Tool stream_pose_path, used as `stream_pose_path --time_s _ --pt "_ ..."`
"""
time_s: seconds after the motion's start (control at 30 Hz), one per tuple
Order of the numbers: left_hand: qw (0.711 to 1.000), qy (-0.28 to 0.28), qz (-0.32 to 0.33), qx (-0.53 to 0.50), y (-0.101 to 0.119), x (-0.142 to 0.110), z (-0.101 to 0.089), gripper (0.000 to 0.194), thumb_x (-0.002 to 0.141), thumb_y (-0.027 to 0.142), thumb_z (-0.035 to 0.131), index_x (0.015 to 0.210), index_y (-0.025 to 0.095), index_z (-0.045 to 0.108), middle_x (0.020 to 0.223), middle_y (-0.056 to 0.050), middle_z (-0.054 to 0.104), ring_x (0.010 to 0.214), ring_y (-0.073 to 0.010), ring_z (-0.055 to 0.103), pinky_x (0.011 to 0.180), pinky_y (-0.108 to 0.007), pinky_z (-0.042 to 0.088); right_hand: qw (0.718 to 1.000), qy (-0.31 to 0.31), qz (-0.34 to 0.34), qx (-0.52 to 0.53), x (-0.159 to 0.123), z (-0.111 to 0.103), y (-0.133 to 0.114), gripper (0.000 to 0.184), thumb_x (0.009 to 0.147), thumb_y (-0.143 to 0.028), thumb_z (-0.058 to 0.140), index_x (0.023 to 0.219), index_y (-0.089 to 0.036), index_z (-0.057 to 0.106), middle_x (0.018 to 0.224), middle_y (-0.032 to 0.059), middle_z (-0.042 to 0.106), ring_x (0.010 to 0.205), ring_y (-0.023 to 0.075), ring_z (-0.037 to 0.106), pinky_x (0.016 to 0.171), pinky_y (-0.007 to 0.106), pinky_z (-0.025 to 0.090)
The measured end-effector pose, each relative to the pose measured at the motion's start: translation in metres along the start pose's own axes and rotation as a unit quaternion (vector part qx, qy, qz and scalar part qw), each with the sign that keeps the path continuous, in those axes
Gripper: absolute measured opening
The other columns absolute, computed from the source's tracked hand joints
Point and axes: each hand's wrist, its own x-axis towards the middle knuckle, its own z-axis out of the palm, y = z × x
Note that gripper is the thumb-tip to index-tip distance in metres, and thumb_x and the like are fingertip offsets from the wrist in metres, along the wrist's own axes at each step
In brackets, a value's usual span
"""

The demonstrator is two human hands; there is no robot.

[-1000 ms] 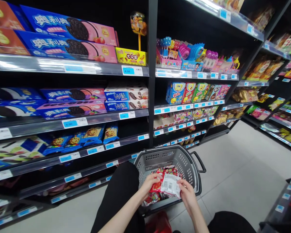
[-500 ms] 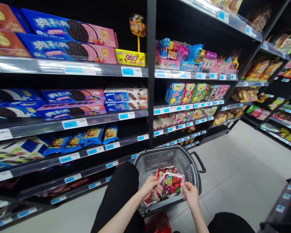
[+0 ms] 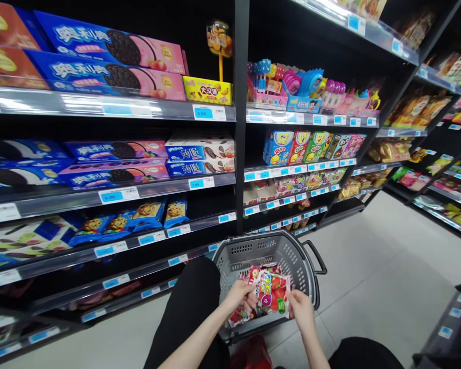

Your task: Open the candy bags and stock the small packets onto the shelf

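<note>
Both hands hold one red and white candy packet [image 3: 273, 292] with strawberries and bubble letters on its front, stretched between them over a grey shopping basket [image 3: 236, 249]. My left hand [image 3: 241, 295] pinches the packet's left side, its lower fingers curled underneath. At the right edge, my right hand [image 3: 301, 306] grips it between thumb and fingers. Beneath lie several similar red packets [image 3: 240, 316] inside the basket, partly covered by the hands and the held packet.
Shelves with blue and pink cookie boxes [image 3: 138, 79] stand at the left. Small boxed snacks [image 3: 279, 147] and toy-like candies [image 3: 303, 84] fill shelves ahead. The basket's black handle [image 3: 315, 257] sticks out to the right above the grey tiled floor [image 3: 353, 266]. My knees flank the basket.
The held candy packet has been straightened and tilted, so its front faces me more fully. Both hands stay on its sides, nearly in the same place.
</note>
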Motion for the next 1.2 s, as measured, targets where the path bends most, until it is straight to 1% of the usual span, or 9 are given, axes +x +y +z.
stream_pose_path --time_s 0.1,0.23,0.4,0.53,0.77,0.87,0.97,1.13,1.2 --pt "0.993 -0.025 0.021 -0.110 0.007 -0.004 0.001 0.049 0.052 0.058 0.066 0.068 0.013 0.058 0.068 -0.009 0.067 0.068 -0.0229 0.064 0.059 -0.034 0.051 0.996 -0.034 0.004 0.083 0.001 -0.005 -0.001 0.037 0.061 -0.053 0.061 0.063 -0.016 0.063 0.060 0.0071 0.067 0.055 0.0214 0.062 0.047 0.026 0.045" --pt "0.987 -0.012 0.024 -0.161 0.014 -0.010 0.000 0.063 0.059 0.070 0.050 0.077 0.011 0.060 0.070 -0.012 0.067 0.069 -0.0248 0.064 0.061 -0.039 0.051 0.982 -0.032 0.035 0.184 0.002 -0.006 -0.001 0.050 0.061 -0.058 0.059 0.079 -0.013 0.067 0.077 0.0113 0.070 0.068 0.0255 0.065 0.054 0.030 0.050" --pt "0.995 0.009 0.073 -0.074 0.011 -0.008 -0.002 0.040 0.054 0.044 0.071 0.074 0.011 0.064 0.066 -0.006 0.067 0.064 -0.0207 0.062 0.061 -0.033 0.049 0.992 -0.034 -0.005 0.118 0.002 -0.003 0.002 0.036 0.058 -0.048 0.067 0.068 -0.013 0.067 0.062 0.0056 0.066 0.058 0.0189 0.060 0.050 0.025 0.046" --pt "0.990 0.044 0.119 -0.065 0.007 -0.004 -0.003 0.030 0.049 0.024 0.073 0.074 0.013 0.060 0.056 0.000 0.063 0.056 -0.0157 0.060 0.060 -0.027 0.046 0.990 -0.039 -0.022 0.135 0.002 0.001 0.006 0.031 0.055 -0.038 0.070 0.072 -0.013 0.063 0.048 0.0000 0.059 0.047 0.0136 0.053 0.045 0.022 0.042" --pt "0.985 0.023 0.132 -0.113 0.009 -0.007 -0.001 0.059 0.054 0.016 0.067 0.109 0.020 0.045 0.060 0.003 0.064 0.053 -0.0151 0.060 0.059 -0.028 0.047 0.988 -0.006 -0.016 0.151 0.004 0.007 0.010 0.048 0.053 -0.033 0.070 0.094 -0.011 0.059 0.048 -0.0023 0.058 0.045 0.0129 0.052 0.046 0.023 0.041" --pt "0.986 0.023 0.141 -0.086 0.006 -0.003 -0.003 0.044 0.055 0.021 0.068 0.096 0.015 0.055 0.063 0.000 0.065 0.059 -0.0168 0.061 0.065 -0.030 0.047 0.992 -0.014 -0.012 0.128 0.004 0.005 0.006 0.047 0.052 -0.036 0.070 0.091 -0.010 0.062 0.052 0.0017 0.062 0.049 0.0159 0.056 0.048 0.025 0.043" --pt "0.986 0.015 0.164 -0.038 0.005 0.001 -0.006 0.028 0.055 0.026 0.069 0.078 0.013 0.061 0.064 -0.002 0.066 0.066 -0.0191 0.062 0.069 -0.030 0.046 0.995 -0.035 -0.040 0.087 0.002 0.001 0.001 0.032 0.057 -0.037 0.069 0.076 -0.012 0.064 0.056 0.0050 0.065 0.054 0.0183 0.059 0.053 0.027 0.046" --pt "0.975 0.078 0.200 0.052 0.007 0.003 -0.011 0.017 0.054 0.027 0.069 0.058 0.013 0.061 0.059 -0.001 0.065 0.064 -0.0190 0.060 0.065 -0.028 0.045 0.995 -0.031 -0.066 0.064 -0.001 -0.001 0.000 0.029 0.062 -0.041 0.066 0.071 -0.013 0.064 0.062 0.0078 0.066 0.056 0.0210 0.061 0.051 0.028 0.048" --pt "0.978 0.088 0.182 0.040 0.006 0.004 -0.013 0.018 0.051 0.028 0.070 0.055 0.014 0.060 0.059 -0.002 0.065 0.064 -0.0202 0.061 0.064 -0.029 0.045 0.992 -0.043 -0.080 0.086 -0.002 -0.001 -0.001 0.027 0.064 -0.039 0.065 0.073 -0.013 0.066 0.072 0.0106 0.069 0.066 0.0234 0.064 0.060 0.031 0.051"
